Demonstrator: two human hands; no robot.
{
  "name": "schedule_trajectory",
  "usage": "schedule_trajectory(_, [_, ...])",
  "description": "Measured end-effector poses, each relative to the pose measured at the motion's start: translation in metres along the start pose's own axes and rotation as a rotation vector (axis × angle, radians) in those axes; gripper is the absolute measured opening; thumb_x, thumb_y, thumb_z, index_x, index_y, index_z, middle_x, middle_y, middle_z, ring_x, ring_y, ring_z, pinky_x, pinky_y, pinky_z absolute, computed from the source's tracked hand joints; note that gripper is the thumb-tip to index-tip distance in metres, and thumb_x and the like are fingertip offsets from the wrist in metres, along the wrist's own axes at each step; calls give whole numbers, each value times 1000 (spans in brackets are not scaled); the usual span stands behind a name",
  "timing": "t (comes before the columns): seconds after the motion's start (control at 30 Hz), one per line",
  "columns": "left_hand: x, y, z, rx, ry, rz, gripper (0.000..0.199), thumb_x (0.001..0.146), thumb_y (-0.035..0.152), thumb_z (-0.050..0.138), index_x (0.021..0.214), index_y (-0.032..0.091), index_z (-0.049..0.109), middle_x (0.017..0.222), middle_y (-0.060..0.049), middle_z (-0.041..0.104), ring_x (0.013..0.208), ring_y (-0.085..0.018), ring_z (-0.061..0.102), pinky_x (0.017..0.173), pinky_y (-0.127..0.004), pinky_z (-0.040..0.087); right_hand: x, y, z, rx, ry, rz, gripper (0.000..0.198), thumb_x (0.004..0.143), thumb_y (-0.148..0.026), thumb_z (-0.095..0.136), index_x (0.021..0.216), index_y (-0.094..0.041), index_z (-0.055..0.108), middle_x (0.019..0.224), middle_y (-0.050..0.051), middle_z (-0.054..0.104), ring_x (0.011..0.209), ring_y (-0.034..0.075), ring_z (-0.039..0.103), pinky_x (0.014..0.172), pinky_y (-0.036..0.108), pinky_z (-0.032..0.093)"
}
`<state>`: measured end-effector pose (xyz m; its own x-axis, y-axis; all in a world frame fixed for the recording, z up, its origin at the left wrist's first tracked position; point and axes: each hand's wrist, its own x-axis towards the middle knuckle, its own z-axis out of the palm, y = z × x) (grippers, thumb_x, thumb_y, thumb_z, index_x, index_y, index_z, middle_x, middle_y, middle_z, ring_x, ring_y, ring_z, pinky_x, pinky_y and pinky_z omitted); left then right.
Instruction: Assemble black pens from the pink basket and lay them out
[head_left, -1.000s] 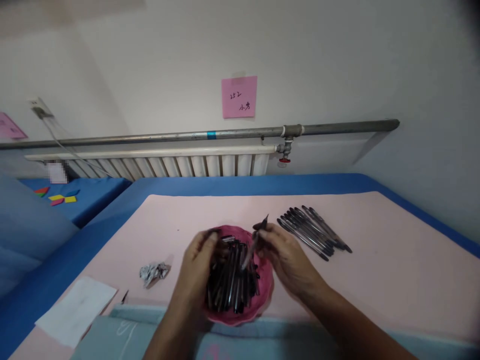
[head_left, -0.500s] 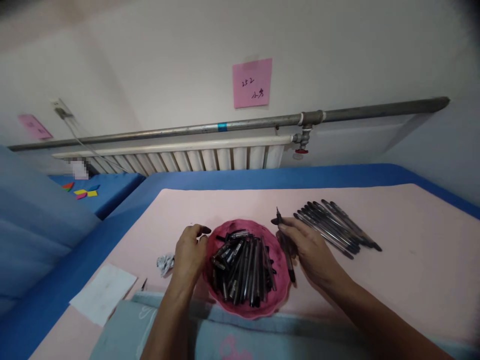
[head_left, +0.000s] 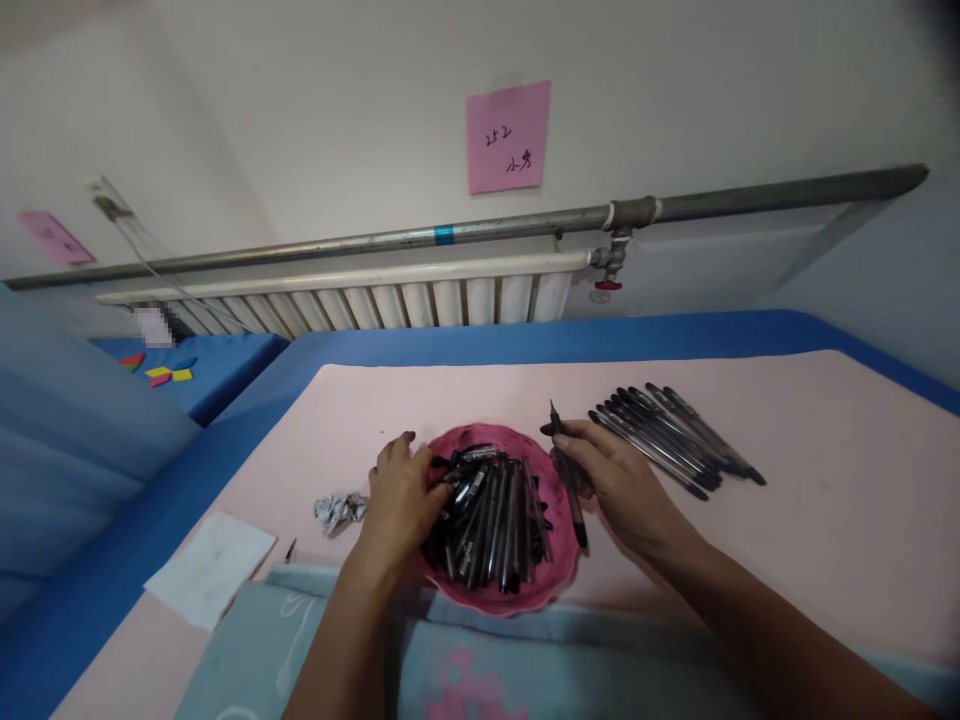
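Note:
My right hand [head_left: 611, 475] holds an uncapped black pen [head_left: 568, 485] upright, slightly tilted, its tip pointing up and away from me. It is just right of a pink bowl [head_left: 562, 575] with a wavy rim. Inside the bowl lie many black pen barrels [head_left: 495, 530] and, toward its left, shorter black pieces that look like pen caps [head_left: 466, 487]. My left hand [head_left: 401, 495] reaches over the left rim, thumb and forefinger apart among those caps. I cannot make out anything held in it.
Several capped black pens [head_left: 660, 440] lie side by side on the pink table sheet [head_left: 825, 520]. On the left are crumpled paper [head_left: 339, 510], a white paper sheet [head_left: 211, 570] and a small dark piece [head_left: 291, 550]. Blue-green cloth [head_left: 330, 610] lies along the near edge.
My left hand has moved right, from beside the bowl's rim to over the caps inside. The right hand still holds the pen in about the same place. The view has tilted slightly down.

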<state>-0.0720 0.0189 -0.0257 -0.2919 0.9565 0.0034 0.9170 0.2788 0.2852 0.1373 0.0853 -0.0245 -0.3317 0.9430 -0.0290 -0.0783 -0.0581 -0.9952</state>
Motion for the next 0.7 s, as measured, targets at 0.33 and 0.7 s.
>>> schedule_trajectory(0.33, [-6,-7,-3,-78,-90,173,54,53,33,71,104,22,58,137,-14,36,123,-37,32,91,-52,35,0,3,0,30,23,22,17,72,-36,62,77,-20,59,52,-6,47,46,9,41,46,23,32])
schedule_trajectory(0.7, [4,-12,1,-102,-6,155,35,71,30,57,105,19,58,125,-13,46,112,-28,44,92,-45,36,-1,2,1,26,22,18,14,73,-34,61,77,-20,61,56,-6,51,47,8,41,49,22,34])
